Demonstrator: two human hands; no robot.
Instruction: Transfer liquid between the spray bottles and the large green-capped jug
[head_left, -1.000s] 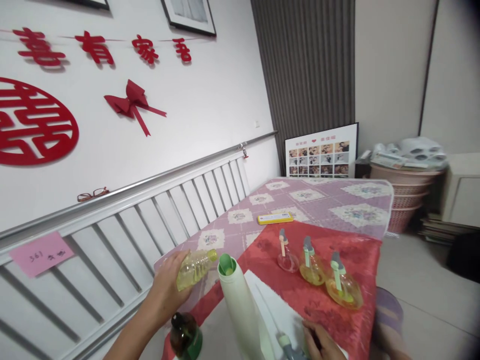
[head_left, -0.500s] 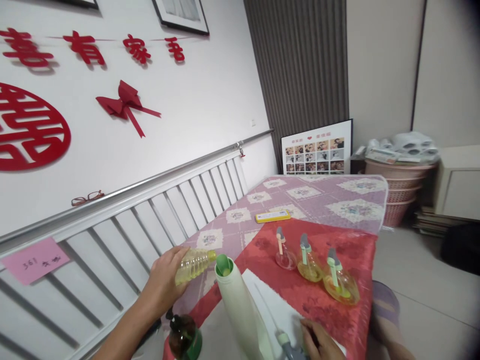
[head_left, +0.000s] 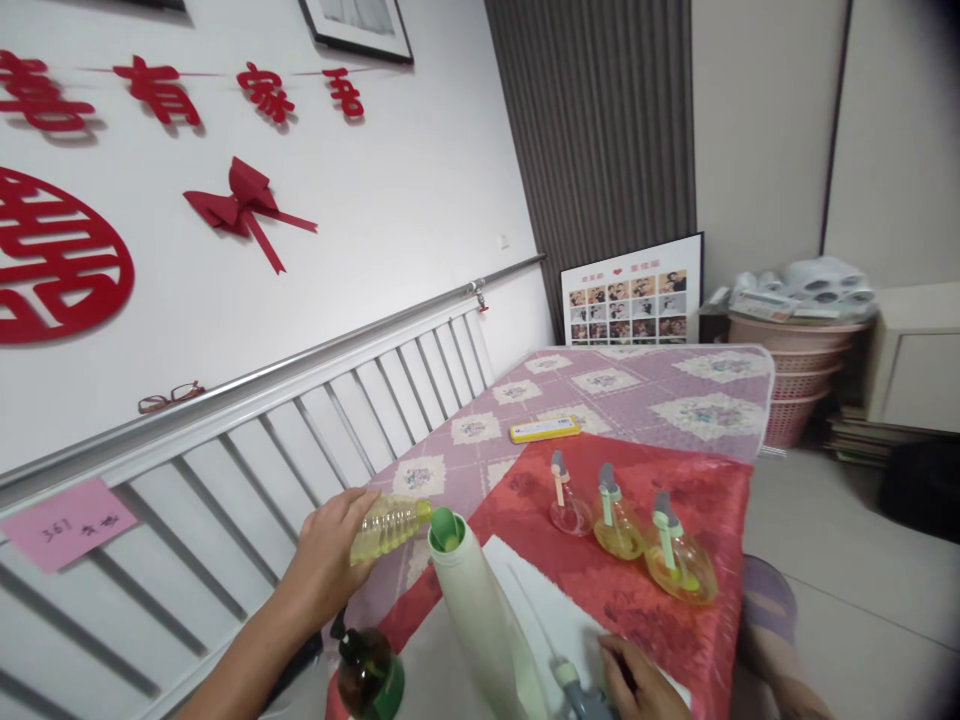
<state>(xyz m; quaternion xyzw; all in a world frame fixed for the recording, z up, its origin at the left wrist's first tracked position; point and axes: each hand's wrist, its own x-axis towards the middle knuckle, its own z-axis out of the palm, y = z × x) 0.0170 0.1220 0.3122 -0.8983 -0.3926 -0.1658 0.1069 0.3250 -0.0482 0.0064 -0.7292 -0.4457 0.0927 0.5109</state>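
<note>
My left hand grips a clear plastic bottle of yellowish liquid, tipped so its mouth meets a green funnel. The funnel sits in the top of a tall pale-green bottle standing on the table. My right hand lies at the bottom edge with fingers curled, next to a grey-green spray nozzle with a thin tube, on a white sheet. Whether it holds the nozzle I cannot make out. Three round glass bottles with pump tops stand in a row on the red cloth.
A dark brown bottle stands near the left front. A yellow flat case lies on the purple patterned cloth. A white railing runs along the left with red glasses on it. Pink baskets are stacked at the right.
The view has shifted slightly; my left hand keeps the clear bottle tipped at the funnel. My right hand has hardly moved.
</note>
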